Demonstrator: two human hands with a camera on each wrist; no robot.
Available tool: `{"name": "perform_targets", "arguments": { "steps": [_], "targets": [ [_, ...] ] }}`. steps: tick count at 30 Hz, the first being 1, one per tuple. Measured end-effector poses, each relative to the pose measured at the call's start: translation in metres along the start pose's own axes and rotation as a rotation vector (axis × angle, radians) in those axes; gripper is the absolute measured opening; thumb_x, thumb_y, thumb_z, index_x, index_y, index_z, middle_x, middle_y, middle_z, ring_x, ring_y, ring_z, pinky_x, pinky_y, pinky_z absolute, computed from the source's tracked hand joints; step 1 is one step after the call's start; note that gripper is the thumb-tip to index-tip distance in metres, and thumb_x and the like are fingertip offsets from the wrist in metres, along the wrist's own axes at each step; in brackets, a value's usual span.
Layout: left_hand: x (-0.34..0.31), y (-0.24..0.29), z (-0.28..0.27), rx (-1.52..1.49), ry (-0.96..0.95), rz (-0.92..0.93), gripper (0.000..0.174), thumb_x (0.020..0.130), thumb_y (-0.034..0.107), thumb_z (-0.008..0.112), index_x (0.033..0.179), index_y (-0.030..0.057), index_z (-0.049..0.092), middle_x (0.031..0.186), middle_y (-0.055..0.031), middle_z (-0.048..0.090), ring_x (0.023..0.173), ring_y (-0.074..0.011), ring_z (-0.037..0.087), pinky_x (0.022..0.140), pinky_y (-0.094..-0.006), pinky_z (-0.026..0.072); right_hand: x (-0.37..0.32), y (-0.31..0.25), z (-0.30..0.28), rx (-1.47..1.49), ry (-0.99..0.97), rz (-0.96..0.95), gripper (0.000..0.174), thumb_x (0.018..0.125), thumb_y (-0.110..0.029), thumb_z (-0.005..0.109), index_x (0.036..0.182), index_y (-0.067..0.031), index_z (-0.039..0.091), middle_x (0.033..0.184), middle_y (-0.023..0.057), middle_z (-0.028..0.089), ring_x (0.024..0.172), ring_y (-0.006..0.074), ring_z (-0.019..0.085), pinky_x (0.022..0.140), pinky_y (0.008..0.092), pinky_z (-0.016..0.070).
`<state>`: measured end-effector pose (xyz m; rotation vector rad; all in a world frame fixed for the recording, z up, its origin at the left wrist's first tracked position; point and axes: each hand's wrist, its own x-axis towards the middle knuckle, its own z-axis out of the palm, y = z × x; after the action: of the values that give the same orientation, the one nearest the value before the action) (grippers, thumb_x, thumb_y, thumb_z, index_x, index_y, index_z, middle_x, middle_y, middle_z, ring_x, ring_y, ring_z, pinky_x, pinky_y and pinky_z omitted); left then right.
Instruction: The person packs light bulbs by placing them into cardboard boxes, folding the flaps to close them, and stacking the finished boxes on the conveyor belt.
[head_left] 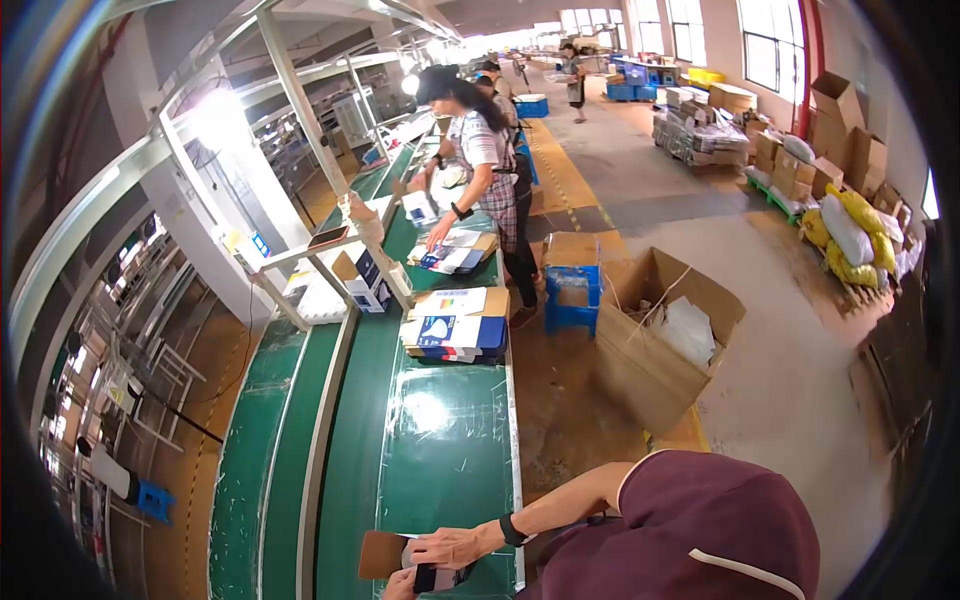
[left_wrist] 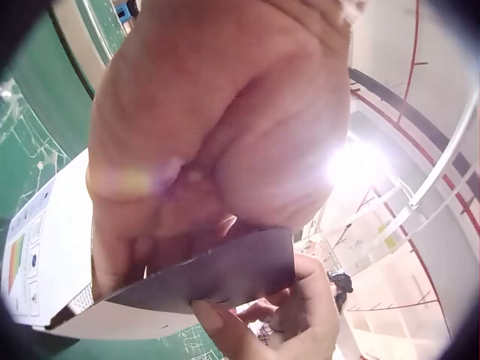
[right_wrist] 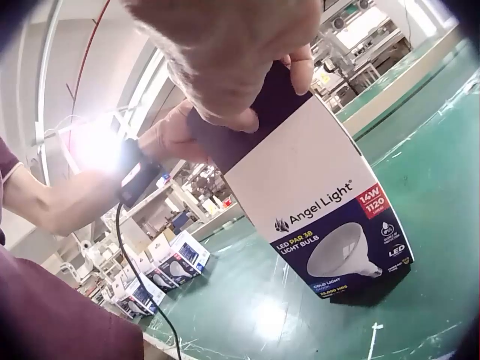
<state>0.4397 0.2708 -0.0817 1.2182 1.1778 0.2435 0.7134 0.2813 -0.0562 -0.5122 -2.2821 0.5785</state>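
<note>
A light-bulb box (right_wrist: 326,202) is held at the near end of the green belt (head_left: 425,460). Its dark flap (left_wrist: 217,274) is pinched by the right hand (head_left: 450,547); the left hand (head_left: 401,584) is at its top, fingers partly hidden, grip unclear. Flattened cartons (head_left: 455,330) are stacked farther along.

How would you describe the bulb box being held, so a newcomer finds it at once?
Start at the green belt and follow it to its near end. There, the left hand and right hand hold a white and dark blue box marked "Angel Light". Unlike the row of boxes beyond, it is held.
</note>
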Motion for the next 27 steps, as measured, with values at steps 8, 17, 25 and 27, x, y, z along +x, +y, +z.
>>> {"name": "perform_targets", "arguments": {
  "steps": [8, 17, 25, 27],
  "targets": [
    [0.008, 0.001, -0.006, -0.034, -0.013, 0.052, 0.043, 0.099, 0.036, 0.067, 0.129, 0.0058, 0.070, 0.124, -0.0106, 0.072, 0.114, -0.0237, 0.067, 0.097, -0.0488, 0.0503, 0.005, -0.015, -0.004, 0.057, -0.123, 0.197, 0.054, 0.093, -0.013, 0.071, 0.139, -0.0068, 0.044, 0.135, 0.0164, 0.046, 0.117, 0.0345, 0.059, 0.085, 0.0453, 0.0573],
    [0.013, 0.005, 0.009, -0.003, 0.004, 0.057, 0.042, 0.099, 0.035, 0.067, 0.125, 0.0028, 0.071, 0.116, -0.0072, 0.073, 0.107, -0.0198, 0.068, 0.092, -0.0429, 0.0526, -0.017, 0.001, 0.019, -0.099, -0.017, 0.067, 0.098, 0.087, -0.009, 0.073, 0.168, -0.0112, 0.016, 0.165, 0.0214, 0.026, 0.138, 0.0377, 0.046, 0.118, 0.0443, 0.0422],
    [0.014, -0.001, 0.015, 0.005, 0.120, 0.081, 0.042, 0.099, 0.035, 0.067, 0.121, 0.0001, 0.073, 0.109, -0.0041, 0.073, 0.102, -0.0163, 0.069, 0.087, -0.0377, 0.0547, -0.023, 0.006, 0.024, -0.108, 0.033, 0.062, 0.098, 0.088, -0.008, 0.072, 0.168, -0.0144, 0.016, 0.149, 0.0210, 0.042, 0.135, 0.0401, 0.050, 0.114, 0.0419, 0.0461],
    [0.022, 0.004, 0.023, 0.046, 0.216, 0.240, 0.042, 0.099, 0.035, 0.067, 0.121, -0.0005, 0.073, 0.107, -0.0034, 0.073, 0.100, -0.0154, 0.069, 0.086, -0.0364, 0.0552, -0.016, -0.004, 0.012, -0.111, 0.034, 0.083, 0.082, 0.086, 0.000, 0.066, 0.160, -0.0119, 0.033, 0.141, 0.0179, 0.048, 0.130, 0.0380, 0.054, 0.110, 0.0422, 0.0483]
  ]
}}
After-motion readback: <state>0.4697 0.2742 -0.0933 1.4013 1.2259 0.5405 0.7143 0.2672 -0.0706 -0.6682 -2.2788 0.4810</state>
